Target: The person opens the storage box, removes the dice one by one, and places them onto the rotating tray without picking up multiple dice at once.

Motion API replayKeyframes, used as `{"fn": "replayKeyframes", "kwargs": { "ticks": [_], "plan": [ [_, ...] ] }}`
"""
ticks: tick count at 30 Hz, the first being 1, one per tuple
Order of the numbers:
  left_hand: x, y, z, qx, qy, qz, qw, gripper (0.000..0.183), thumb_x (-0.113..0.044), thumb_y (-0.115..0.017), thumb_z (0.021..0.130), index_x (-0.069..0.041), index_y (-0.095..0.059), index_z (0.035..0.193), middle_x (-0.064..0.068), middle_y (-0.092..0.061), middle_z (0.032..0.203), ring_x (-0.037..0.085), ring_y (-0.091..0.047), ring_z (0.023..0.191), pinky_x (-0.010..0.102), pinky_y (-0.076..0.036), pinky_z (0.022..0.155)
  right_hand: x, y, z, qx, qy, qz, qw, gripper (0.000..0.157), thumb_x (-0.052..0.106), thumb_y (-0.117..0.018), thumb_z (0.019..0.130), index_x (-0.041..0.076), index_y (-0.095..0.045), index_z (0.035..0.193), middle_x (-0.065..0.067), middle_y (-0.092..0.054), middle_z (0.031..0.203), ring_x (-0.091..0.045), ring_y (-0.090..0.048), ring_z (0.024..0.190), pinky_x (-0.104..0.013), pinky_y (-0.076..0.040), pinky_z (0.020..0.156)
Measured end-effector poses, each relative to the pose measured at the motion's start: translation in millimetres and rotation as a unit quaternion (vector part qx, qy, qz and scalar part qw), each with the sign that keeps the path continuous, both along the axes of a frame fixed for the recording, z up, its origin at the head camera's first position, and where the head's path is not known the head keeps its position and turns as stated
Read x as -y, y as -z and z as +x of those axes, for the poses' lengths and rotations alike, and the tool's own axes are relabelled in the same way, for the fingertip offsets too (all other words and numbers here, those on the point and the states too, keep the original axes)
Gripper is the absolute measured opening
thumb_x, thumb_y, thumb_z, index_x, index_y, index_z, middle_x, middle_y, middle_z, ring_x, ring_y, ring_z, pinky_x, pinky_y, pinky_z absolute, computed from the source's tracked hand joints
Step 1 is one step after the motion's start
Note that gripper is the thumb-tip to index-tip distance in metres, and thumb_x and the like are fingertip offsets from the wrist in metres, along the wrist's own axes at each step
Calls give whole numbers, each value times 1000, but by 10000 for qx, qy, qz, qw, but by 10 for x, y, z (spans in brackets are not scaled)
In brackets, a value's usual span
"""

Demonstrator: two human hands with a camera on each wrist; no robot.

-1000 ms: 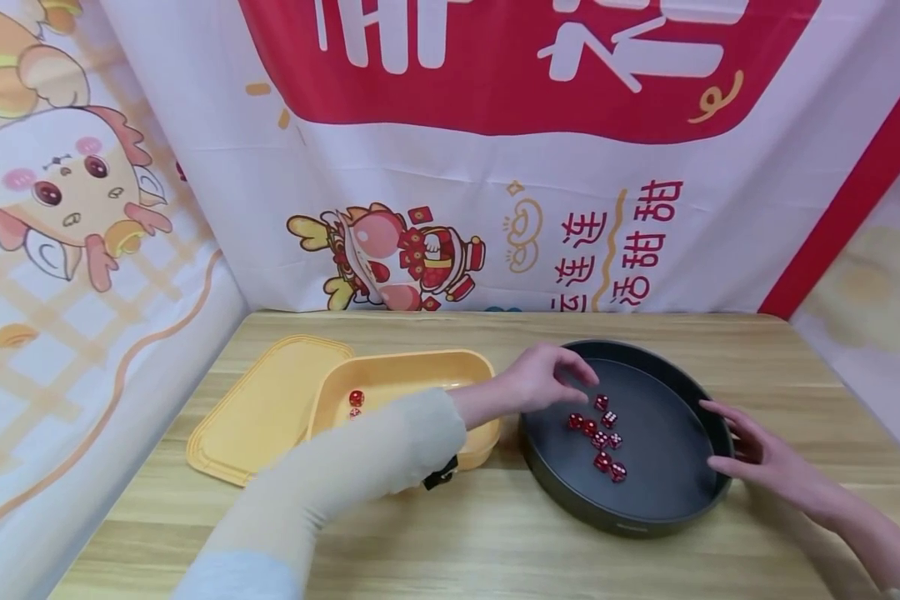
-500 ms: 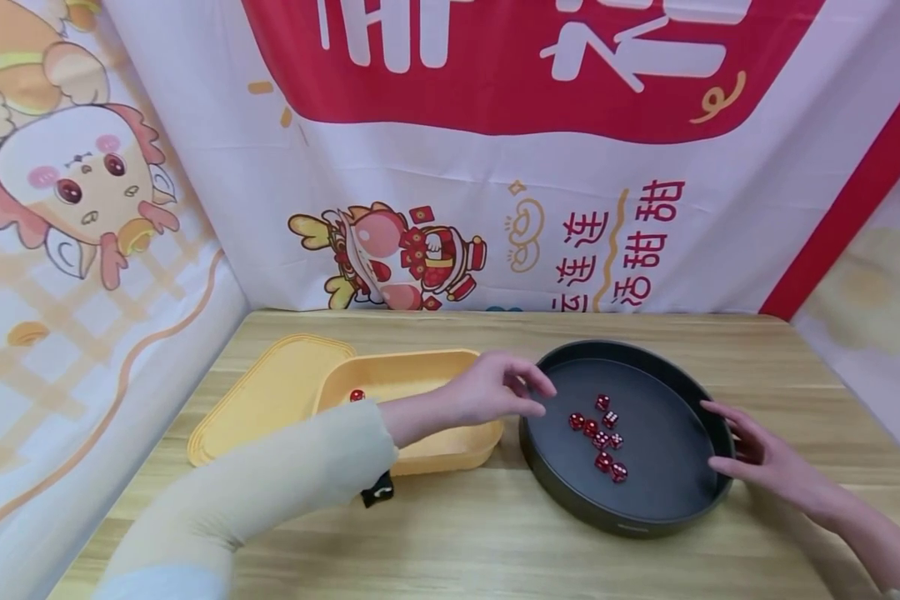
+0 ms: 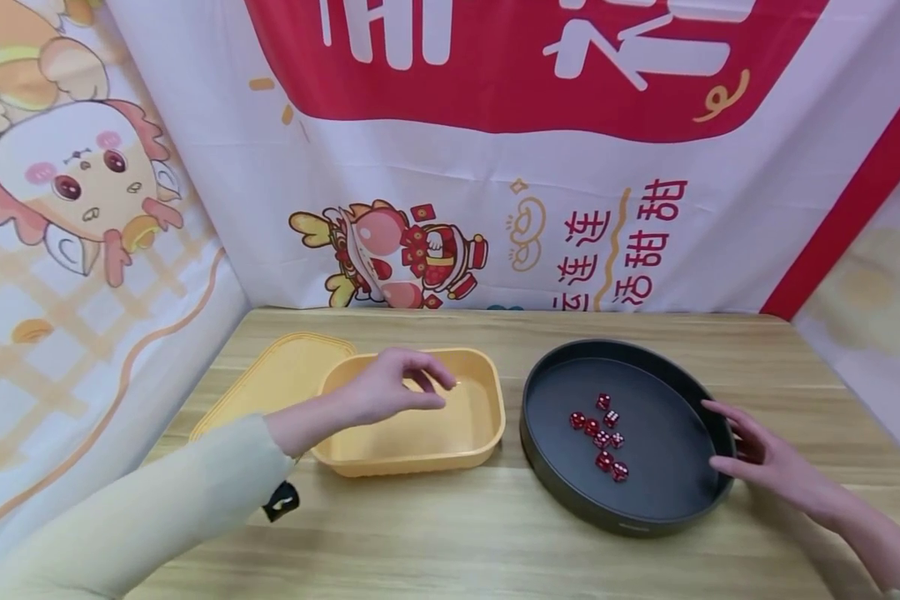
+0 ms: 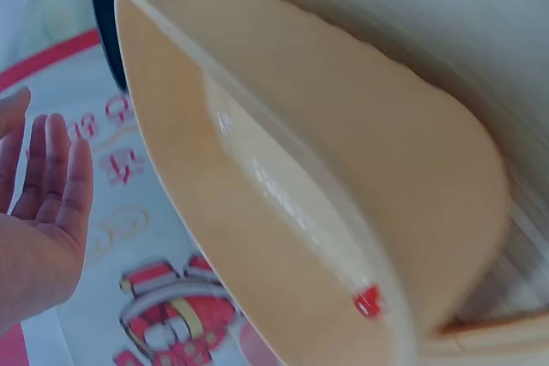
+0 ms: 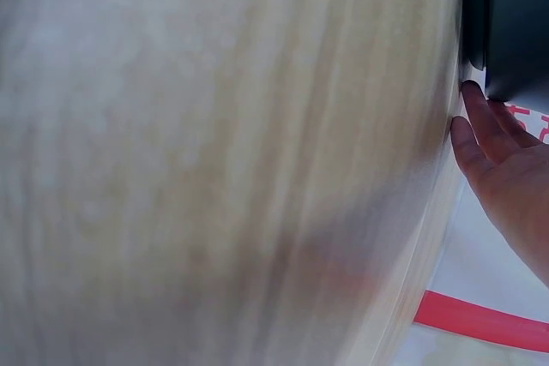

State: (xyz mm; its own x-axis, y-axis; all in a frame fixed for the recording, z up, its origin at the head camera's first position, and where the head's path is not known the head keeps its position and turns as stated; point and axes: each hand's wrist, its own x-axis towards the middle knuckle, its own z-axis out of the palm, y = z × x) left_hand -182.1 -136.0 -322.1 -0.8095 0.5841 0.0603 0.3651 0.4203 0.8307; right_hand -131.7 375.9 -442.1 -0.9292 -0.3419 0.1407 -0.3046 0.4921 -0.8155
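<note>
My left hand (image 3: 401, 385) hovers over the yellow plastic box (image 3: 487, 454), fingers loosely bent and nothing between them. In the left wrist view the same hand (image 4: 47, 203) is empty, beside the box's rim. One red die (image 4: 369, 301) lies inside the box at its near end; in the head view the arm covers that part. A round dark grey pan (image 3: 667, 492) stands to the right, with several red dice (image 3: 603, 437) clustered on its base. My right hand (image 3: 772, 467) rests against the pan's right rim, its fingers fairly straight in the right wrist view.
A yellow lid (image 3: 285, 371) lies flat at the left, partly under or behind the box. The wooden table (image 3: 450, 542) meets a printed cloth backdrop (image 3: 450, 167) at its back edge, and more cloth hangs on both sides.
My left hand has moved left, from above the pan to above the yellow box, and is empty. The right hand, pan and dice in the pan stay put.
</note>
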Motion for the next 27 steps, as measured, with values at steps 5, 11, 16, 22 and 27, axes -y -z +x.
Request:
{"fn": "replayKeyframes", "kwargs": {
  "ticks": [5, 11, 16, 22, 27],
  "plan": [
    [313, -17, -3, 8, -266, -345, 9990, 18, -6, -74, 86, -7, -71, 104, 5, -68, 100, 18, -64, 86, 30, -56, 72, 5, 2, 0, -14, -45, -59, 10000, 70, -4, -64, 90, 8, -31, 150, 26, -36, 133, 15, -39, 114, -7, -40, 84],
    [640, 1, -63, -180, -433, -726, 9963, 19, -3, -74, 85, -7, -71, 103, 3, -68, 98, 19, -64, 84, 34, -56, 67, 14, -3, -2, -34, -122, -142, 9998, 70, -6, -63, 89, 6, -31, 150, 24, -38, 134, 12, -42, 114, -8, -40, 84],
    [823, 75, -120, -255, -428, -1018, 9936, 18, -1, -74, 84, -5, -70, 101, 5, -68, 98, 18, -64, 82, 32, -56, 68, 13, -10, 2, -16, -111, -116, 9999, 70, -5, -63, 89, 6, -31, 150, 24, -38, 133, 12, -42, 114, -8, -40, 84],
    [955, 169, -176, -161, -198, -1259, 9917, 18, 0, -74, 83, -2, -70, 100, 4, -68, 94, 19, -65, 83, 28, -55, 72, 12, -3, -6, -53, -165, -190, 9997, 70, -7, -63, 89, 6, -31, 150, 23, -40, 134, 11, -44, 114, -9, -42, 84],
    [1000, 236, -237, -22, 54, -1376, 9905, 19, 5, -74, 81, -1, -70, 99, 8, -68, 92, 20, -66, 82, 27, -56, 72, 12, 0, -8, -64, -189, -237, 9995, 70, -7, -63, 89, 5, -30, 150, 22, -41, 135, 11, -44, 115, -9, -42, 85]
  ]
}}
